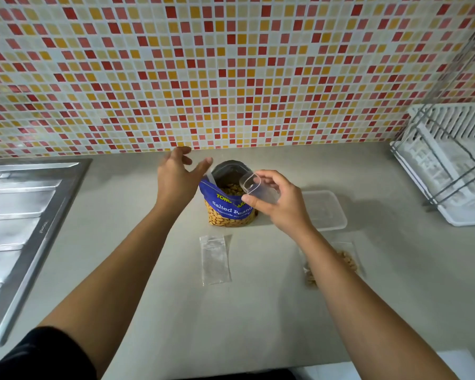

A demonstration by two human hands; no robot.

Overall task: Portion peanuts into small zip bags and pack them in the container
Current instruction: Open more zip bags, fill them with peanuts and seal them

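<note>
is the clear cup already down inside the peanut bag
No, the right hand holds the clear cup tilted just above the open peanut bag.

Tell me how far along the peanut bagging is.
Done: one zip bag with peanuts lies on the counter, partly hidden by the right forearm. In hand: the right hand holds a clear scoop cup at the open peanut bag; the left hand reaches open for the bag's rim. Left: an empty zip bag waits unfilled, and the container looks empty.
</note>
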